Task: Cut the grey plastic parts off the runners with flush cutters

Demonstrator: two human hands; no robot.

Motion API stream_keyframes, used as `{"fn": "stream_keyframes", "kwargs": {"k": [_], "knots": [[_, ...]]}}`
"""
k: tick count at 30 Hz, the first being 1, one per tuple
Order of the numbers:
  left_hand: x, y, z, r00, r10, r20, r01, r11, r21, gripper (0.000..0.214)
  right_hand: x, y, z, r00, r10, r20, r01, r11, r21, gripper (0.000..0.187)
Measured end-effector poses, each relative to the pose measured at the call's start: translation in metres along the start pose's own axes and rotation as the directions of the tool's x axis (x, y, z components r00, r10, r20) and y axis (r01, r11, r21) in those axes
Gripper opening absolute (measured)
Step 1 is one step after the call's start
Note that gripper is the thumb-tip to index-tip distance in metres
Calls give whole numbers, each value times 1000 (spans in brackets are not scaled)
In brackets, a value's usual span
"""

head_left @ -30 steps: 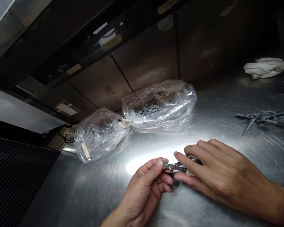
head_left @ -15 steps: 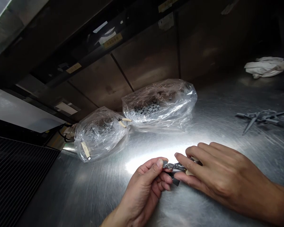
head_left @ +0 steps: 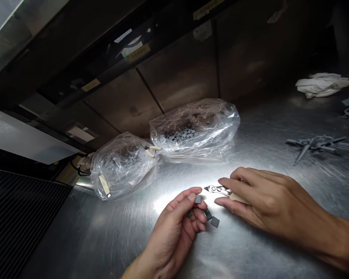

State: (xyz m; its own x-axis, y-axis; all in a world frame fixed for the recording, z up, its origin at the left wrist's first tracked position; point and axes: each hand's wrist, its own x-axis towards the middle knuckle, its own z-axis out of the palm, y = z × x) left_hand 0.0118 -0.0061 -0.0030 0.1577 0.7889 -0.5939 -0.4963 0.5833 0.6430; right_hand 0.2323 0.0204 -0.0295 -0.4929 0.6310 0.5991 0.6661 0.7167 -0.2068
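Note:
My left hand (head_left: 174, 228) pinches a small grey square piece (head_left: 198, 199) between thumb and fingers, low over the steel bench (head_left: 110, 240). Two more grey pieces (head_left: 211, 218) lie on the bench just right of its fingertips. My right hand (head_left: 261, 201) is closed round the cream handles of small metal nippers (head_left: 217, 189), whose jaws point left, a short gap away from the held piece.
Two clear plastic bags (head_left: 193, 130) (head_left: 120, 164) of small grey pieces lie behind the hands. Grey plastic sprue scraps (head_left: 317, 144) lie at the right. A white cloth (head_left: 322, 84) is at the far right back. A dark ribbed panel (head_left: 14, 221) fills the lower left.
The nippers have come away from the piece in my left hand and moved up and right. Loose grey pieces now lie on the bench below them.

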Motion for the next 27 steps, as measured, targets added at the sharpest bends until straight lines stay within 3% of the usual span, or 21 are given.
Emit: {"fn": "stream_keyframes", "kwargs": {"k": [6, 13, 16, 21, 24, 27], "knots": [[4, 11, -1, 997, 32, -77, -35, 999, -31, 17, -7, -6, 3, 976, 42, 212, -101, 955, 278, 16], [10, 8, -6, 998, 17, -53, -18, 1000, -13, 18, -9, -26, 10, 942, 55, 331, -143, 959, 246, 13], [7, 8, -5, 999, 15, -35, -15, 1000, 8, 17, -5, -23, 8, 959, 50, 280, -144, 934, 326, 20], [-4, 4, 0, 996, -19, 84, 9, 993, 117, 16, 6, -20, 3, 988, 146, 53, -149, 800, 581, 17], [-9, -2, 2, 969, -97, 225, 63, 986, 155, 21, 8, -22, 5, 987, 156, 33, -141, 748, 649, 19], [-9, -8, 2, 954, -119, 274, 97, 991, 94, 22, 7, -23, 8, 988, 141, 64, -147, 718, 681, 19]]}}
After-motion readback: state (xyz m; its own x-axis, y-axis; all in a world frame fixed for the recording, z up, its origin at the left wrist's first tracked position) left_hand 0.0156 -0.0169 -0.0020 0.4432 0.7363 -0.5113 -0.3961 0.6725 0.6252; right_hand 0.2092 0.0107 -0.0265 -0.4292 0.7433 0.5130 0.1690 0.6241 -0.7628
